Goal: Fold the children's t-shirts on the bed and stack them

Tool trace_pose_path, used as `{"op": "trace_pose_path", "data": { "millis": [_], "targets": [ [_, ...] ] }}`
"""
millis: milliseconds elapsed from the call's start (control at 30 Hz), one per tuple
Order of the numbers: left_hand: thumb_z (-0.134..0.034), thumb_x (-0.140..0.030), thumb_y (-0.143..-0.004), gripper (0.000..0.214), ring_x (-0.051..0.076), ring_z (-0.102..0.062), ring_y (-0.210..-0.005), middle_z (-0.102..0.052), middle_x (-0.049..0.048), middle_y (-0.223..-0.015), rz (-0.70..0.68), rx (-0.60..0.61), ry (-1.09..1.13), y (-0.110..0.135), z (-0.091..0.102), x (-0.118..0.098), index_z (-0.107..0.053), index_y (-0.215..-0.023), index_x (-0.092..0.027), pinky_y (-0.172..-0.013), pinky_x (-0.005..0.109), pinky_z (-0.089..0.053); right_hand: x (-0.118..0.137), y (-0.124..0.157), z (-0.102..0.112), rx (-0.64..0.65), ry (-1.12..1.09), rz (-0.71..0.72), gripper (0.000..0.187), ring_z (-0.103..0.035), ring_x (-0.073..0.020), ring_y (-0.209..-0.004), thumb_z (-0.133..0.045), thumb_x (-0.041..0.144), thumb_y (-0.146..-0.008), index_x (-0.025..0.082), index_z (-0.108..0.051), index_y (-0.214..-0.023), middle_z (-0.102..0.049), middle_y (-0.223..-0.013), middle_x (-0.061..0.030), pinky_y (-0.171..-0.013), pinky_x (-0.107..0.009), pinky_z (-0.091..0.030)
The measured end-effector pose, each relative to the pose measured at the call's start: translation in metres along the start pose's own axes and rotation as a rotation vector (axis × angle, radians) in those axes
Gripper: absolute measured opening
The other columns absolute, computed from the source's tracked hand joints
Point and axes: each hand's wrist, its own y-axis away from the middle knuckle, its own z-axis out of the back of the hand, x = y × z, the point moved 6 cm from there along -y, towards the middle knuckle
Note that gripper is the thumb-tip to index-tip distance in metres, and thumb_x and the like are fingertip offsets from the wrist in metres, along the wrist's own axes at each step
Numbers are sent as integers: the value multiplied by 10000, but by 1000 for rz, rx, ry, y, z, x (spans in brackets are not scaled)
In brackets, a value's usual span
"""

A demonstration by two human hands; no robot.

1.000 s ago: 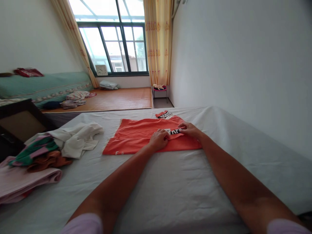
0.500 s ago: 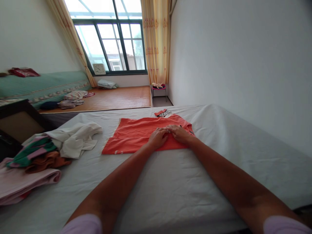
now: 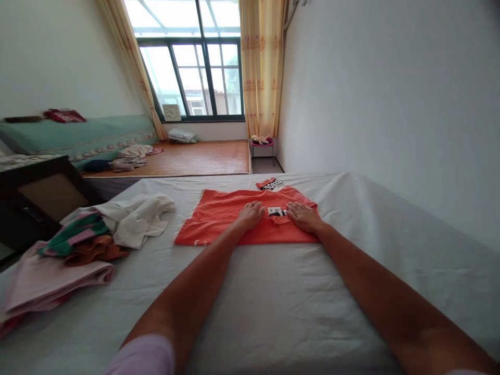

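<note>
The orange garment (image 3: 221, 208) lies spread out under both grips on the white sheet (image 3: 265, 297). The left grip (image 3: 251, 214) lies palm down on the middle of the cloth, its fingers extended and pointing away from the person, pinching nothing that can be seen. The right grip (image 3: 303, 215) also lies flat, fingers extended and slanting in toward the left one, on the garment's right-hand part. Between the two grips, well within reach of both, is a black-and-white printed sleeve band (image 3: 277, 212), folded in over the orange cloth; the right fingertips are at its edge. Beyond the grips, a second printed sleeve (image 3: 269, 184) sticks out past the garment's far edge. To the left of the left grip, the cloth runs out to a pale-trimmed hem (image 3: 183, 225).

Farther left, well apart from the left grip, is a pile: a white garment (image 3: 140, 221), a green-and-pink piece (image 3: 80, 232), a rust-brown piece (image 3: 97, 251) and, nearest the person, a folded pink cloth (image 3: 66, 281).
</note>
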Motion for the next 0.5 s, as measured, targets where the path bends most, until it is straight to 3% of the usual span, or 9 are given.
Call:
{"op": "trace_pose_path", "data": {
  "millis": [167, 233, 333, 400, 500],
  "targets": [
    [-303, -530, -912, 579, 356, -222, -1405, -289, 94, -1540, 263, 23, -79, -8, 30, 105, -404, -1419, -268, -1083, 607, -188, 1, 1, 1, 1, -3, 4, 590, -270, -202, -1411, -204, 516, -966, 232, -337, -1465, -315, -1530, -17, -1166, -400, -156],
    [-292, -541, -904, 585, 344, -208, -1410, -265, 67, -1552, 402, 30, -152, -1, 47, 151, -391, -1424, -292, -1077, 595, -212, 2, 3, 1, -6, 10, 2, 583, -282, -203, -1406, -219, 510, -964, 235, -339, -1464, -314, -1531, -15, -1162, -399, -170],
    [-325, -516, -889, 539, 365, -362, -1321, -404, 98, -1476, 558, -13, -243, 9, 75, 209, -489, -1348, -286, -986, 575, -348, 4, -1, 8, 11, 33, -4, 554, -330, -227, -1382, -281, 497, -956, 254, -382, -1443, -344, -1517, -24, -1124, -412, -251],
    [-343, -465, -889, 513, 357, -454, -1244, -491, 139, -1395, 568, -26, -255, 8, 90, 233, -532, -1306, -233, -944, 526, -403, 6, -13, 17, 68, 39, 16, 496, -448, -250, -1300, -365, 475, -938, 266, -496, -1368, -474, -1434, -44, -1049, -386, -352],
    [-343, -387, -900, 515, 298, -456, -1256, -477, 137, -1409, 442, -67, -275, -9, 104, 245, -485, -1351, -182, -978, 428, -401, 0, -48, 44, 114, 29, -4, 351, -616, -239, -1075, -461, 399, -912, 245, -682, -1137, -684, -1156, -60, -903, -302, -440]
  ]
}}
